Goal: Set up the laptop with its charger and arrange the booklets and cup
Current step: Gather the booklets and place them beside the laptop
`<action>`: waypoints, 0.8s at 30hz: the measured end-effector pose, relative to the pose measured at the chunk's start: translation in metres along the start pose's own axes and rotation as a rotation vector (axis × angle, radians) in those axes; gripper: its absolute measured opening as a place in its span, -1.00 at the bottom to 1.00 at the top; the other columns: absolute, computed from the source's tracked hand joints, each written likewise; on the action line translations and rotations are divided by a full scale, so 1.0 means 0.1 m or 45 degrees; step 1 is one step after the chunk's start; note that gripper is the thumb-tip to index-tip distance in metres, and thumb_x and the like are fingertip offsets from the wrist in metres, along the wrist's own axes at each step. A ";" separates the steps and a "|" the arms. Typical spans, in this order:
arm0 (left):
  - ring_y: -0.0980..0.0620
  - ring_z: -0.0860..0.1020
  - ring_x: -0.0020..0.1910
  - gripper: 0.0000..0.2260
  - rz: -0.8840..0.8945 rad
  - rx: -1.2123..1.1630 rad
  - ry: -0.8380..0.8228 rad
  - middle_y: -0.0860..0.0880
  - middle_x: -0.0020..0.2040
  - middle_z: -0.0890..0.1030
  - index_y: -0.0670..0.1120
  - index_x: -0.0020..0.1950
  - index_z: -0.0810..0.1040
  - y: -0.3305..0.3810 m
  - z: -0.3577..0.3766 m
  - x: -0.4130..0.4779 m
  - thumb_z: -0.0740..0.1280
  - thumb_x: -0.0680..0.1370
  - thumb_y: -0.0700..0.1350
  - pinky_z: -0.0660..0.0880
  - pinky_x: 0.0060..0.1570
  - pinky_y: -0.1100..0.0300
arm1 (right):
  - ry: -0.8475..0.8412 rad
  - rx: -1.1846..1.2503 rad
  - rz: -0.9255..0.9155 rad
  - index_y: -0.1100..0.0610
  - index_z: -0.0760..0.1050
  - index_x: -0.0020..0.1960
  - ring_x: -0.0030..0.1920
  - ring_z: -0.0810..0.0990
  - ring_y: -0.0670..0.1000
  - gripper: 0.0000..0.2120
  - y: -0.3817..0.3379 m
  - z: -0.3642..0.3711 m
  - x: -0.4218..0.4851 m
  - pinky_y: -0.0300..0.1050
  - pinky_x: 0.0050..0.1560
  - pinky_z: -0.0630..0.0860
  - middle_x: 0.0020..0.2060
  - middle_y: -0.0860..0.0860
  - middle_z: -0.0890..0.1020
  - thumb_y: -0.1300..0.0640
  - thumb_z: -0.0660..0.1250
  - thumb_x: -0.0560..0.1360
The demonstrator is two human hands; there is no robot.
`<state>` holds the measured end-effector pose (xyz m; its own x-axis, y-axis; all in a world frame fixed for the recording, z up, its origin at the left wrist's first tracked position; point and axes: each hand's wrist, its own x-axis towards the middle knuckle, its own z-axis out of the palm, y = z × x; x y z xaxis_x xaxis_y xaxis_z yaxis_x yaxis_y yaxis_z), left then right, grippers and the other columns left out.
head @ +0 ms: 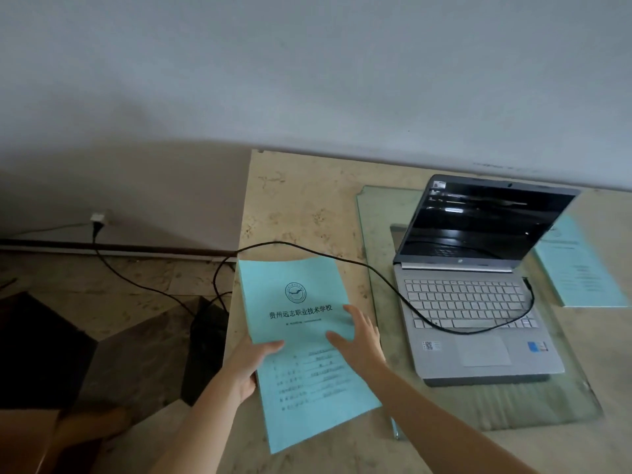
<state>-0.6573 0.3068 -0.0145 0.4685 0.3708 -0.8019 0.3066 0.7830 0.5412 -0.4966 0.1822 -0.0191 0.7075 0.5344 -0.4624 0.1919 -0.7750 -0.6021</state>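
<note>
Biggest worry is the open laptop [478, 302] on the glass sheet [383, 241]: the charger cable [359, 265] drapes over the keyboard, so any snag could yank it. The near booklet [301, 336] overhangs the table [290, 200] edge and could slide off; left hand [246, 364] pinches its edge, right hand [359, 340] rests flat and spread on it. Second booklet [581, 265] sits right of the laptop, no cup visible.

The 2 booklets [301, 323] [581, 265] are light blue with dark writing. The laptop [475, 302] is silver with white keys and a black screen. The cable [342, 260] is black. The table [301, 206] looks speckled beige.
</note>
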 end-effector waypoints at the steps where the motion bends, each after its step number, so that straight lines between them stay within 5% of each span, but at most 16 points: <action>1: -0.10 0.66 -0.12 -0.76 -0.006 0.007 -0.033 -0.14 -0.08 0.70 -0.15 0.09 0.58 0.00 -0.04 -0.03 0.40 0.44 -0.32 0.55 -0.28 0.09 | 0.006 0.018 0.005 -0.07 0.22 0.44 0.37 0.27 0.00 -0.37 0.04 0.01 -0.04 0.03 0.24 0.34 0.36 -0.09 0.36 -0.06 0.39 0.44; 5: -0.17 0.68 -0.08 -0.64 -0.016 0.018 -0.227 -0.19 -0.02 0.70 -0.17 0.12 0.58 0.06 -0.22 -0.15 0.45 0.33 -0.26 0.62 -0.22 0.01 | -0.039 0.182 0.023 0.03 0.23 0.43 0.28 0.40 0.07 -0.33 0.08 0.06 -0.18 0.15 0.29 0.41 0.28 -0.03 0.39 -0.10 0.42 0.42; 10: -0.20 0.67 -0.04 -0.63 0.074 0.070 -0.431 -0.23 0.05 0.67 -0.15 0.12 0.61 0.19 -0.31 -0.34 0.47 0.33 -0.23 0.62 -0.20 0.01 | -0.217 0.338 0.095 0.18 0.36 0.35 0.26 0.47 0.09 -0.47 -0.03 0.12 -0.22 0.05 0.33 0.41 0.31 0.10 0.43 -0.09 0.31 0.51; 13: -0.22 0.65 0.01 -0.60 0.142 0.095 -0.479 -0.24 0.10 0.65 -0.16 0.18 0.57 0.28 -0.28 -0.43 0.43 0.34 -0.21 0.62 -0.15 -0.02 | -0.411 0.690 0.247 0.18 0.45 0.12 0.01 0.61 0.13 -0.48 -0.05 0.05 -0.31 0.08 0.12 0.56 0.08 0.17 0.61 -0.23 0.35 0.40; 15: -0.21 0.65 0.01 -0.62 0.172 0.095 -0.525 -0.24 0.11 0.65 -0.17 0.18 0.57 0.30 -0.20 -0.49 0.40 0.37 -0.23 0.62 -0.15 -0.01 | -0.520 0.869 0.340 0.22 0.46 0.16 0.07 0.63 0.23 -0.38 -0.01 -0.06 -0.37 0.12 0.11 0.58 0.10 0.23 0.61 -0.25 0.40 0.35; 18: -0.19 0.66 0.00 -0.68 0.188 0.110 -0.587 -0.22 0.10 0.66 -0.15 0.14 0.61 0.29 -0.01 -0.57 0.40 0.39 -0.26 0.63 -0.16 -0.01 | -0.444 0.950 0.312 0.20 0.48 0.19 0.12 0.61 0.28 -0.34 0.14 -0.28 -0.48 0.22 0.16 0.54 0.12 0.25 0.62 -0.21 0.46 0.28; 24: -0.19 0.66 -0.01 -0.58 0.178 0.259 -0.585 -0.22 0.10 0.66 -0.17 0.20 0.54 0.10 0.63 -0.71 0.41 0.34 -0.25 0.63 -0.15 -0.03 | -0.229 1.202 0.172 0.19 0.50 0.17 -0.04 0.65 0.21 -0.64 0.70 -0.88 -0.77 0.19 0.07 0.59 0.00 0.19 0.66 0.08 0.44 0.43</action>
<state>-0.6353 0.2568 0.0638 0.8178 0.1720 -0.5492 0.3483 0.6118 0.7102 -0.4776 0.0571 0.0309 0.5540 0.5650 -0.6115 -0.5638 -0.2859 -0.7749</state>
